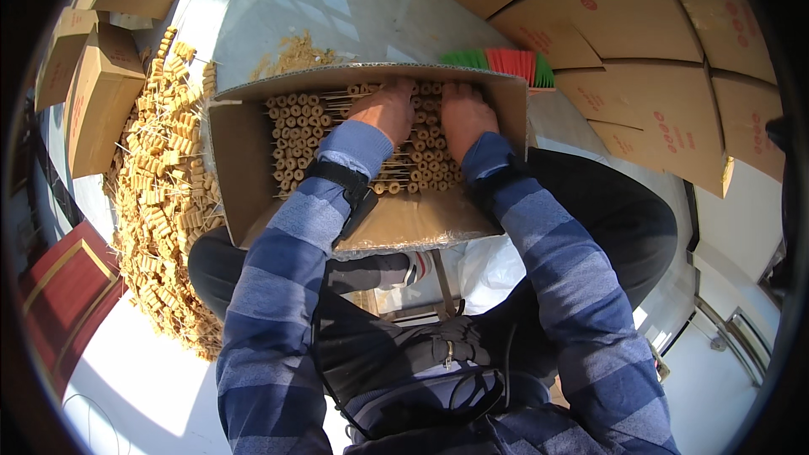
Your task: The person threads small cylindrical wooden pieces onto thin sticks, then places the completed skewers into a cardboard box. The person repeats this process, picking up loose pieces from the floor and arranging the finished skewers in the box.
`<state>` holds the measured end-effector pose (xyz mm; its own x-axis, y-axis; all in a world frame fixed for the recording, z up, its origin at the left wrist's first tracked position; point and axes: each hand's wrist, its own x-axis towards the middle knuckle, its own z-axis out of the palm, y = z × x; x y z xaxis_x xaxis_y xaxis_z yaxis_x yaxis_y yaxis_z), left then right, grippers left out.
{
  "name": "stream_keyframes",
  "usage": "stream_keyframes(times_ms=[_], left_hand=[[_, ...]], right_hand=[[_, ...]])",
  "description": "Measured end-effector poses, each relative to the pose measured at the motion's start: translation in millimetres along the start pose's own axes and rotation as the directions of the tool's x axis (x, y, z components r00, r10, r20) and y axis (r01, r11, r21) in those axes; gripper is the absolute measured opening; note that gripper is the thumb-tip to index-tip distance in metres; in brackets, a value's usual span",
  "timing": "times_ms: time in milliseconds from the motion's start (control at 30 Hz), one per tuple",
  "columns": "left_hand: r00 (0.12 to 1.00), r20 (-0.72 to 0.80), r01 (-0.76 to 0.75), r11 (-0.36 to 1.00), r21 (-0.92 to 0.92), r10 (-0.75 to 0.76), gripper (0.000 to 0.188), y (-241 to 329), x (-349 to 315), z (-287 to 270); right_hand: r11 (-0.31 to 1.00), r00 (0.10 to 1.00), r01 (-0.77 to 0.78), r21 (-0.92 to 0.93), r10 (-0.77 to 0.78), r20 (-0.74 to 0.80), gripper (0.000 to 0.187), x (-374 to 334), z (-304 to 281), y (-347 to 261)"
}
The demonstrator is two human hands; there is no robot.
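Observation:
An open cardboard box (240, 147) sits across my lap, holding rows of skewers (295, 131) threaded with tan, ring-shaped pieces. Their thin sticks lie sideways between the left and right stacks. Inside the box, near its far wall, my left hand (386, 111) bends down over the sticks and rings at the middle. Its fingers are drawn together, and their tips are hidden. Beside it, my right hand (466, 118) presses against the right-hand stack with curled fingers. What either hand grips, if anything, does not show.
A large heap of loose skewers (173, 202) covers the floor at left. Crumbs (299, 55) lie beyond the box. Green and red bristles (510, 63) show behind its far right corner. Closed cartons (649, 109) stand at far right, others (105, 97) at far left.

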<state>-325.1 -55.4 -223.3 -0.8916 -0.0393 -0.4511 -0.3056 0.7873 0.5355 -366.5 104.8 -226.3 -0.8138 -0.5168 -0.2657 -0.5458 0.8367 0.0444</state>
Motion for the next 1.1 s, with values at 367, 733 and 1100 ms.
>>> stream_keyframes(times_ms=[367, 733, 1100], left_hand=[[0.999, 0.025, 0.047, 0.975, -0.218, -0.043, 0.048, -21.3, 17.3, 33.8], [0.972, 0.233, 0.075, 0.965, -0.251, -0.015, 0.040, -21.7, -12.1, -14.2], [0.804, 0.593, -0.054, 0.989, 0.140, -0.041, 0.037, -68.9, -83.5, -39.0]], right_hand=[[0.996, 0.994, 0.088, -0.029, -0.090, -0.061, 0.041, -4.6, -0.4, 2.0], [0.981, 0.989, 0.141, -0.136, -0.133, 0.071, 0.029, 0.1, 2.6, 3.8], [0.981, 0.963, 0.193, 0.014, -0.192, 0.191, 0.034, 14.8, 14.2, 14.0]])
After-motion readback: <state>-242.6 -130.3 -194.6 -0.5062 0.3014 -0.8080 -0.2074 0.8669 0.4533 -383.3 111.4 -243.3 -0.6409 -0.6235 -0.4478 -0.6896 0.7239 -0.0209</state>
